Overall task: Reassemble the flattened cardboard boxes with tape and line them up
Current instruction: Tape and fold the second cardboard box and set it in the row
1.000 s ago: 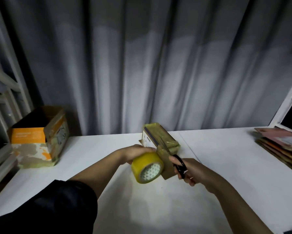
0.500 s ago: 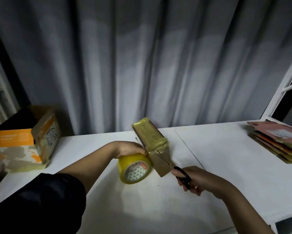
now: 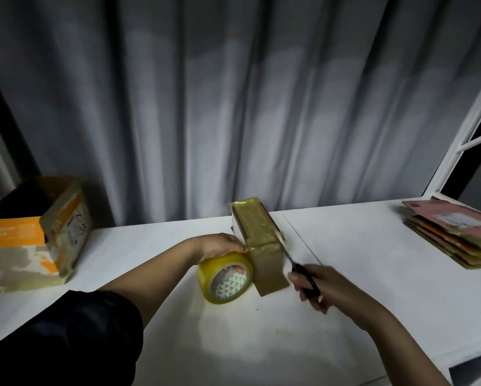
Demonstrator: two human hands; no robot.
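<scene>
Left hand [image 3: 220, 244] grips the yellow tape roll [image 3: 225, 277], held against the taped small box [image 3: 259, 238] mid-counter [image 3: 359, 260]. Right hand [image 3: 321, 285] grips black scissors [image 3: 303, 273], blades at the box's right edge. Assembled orange box [image 3: 36, 238] far left; flattened box stack [image 3: 456, 235] far right.

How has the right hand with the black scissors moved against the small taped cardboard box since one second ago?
Yes. The right hand with the black scissors moved from the small taped cardboard box's near end out to its right side.
</scene>
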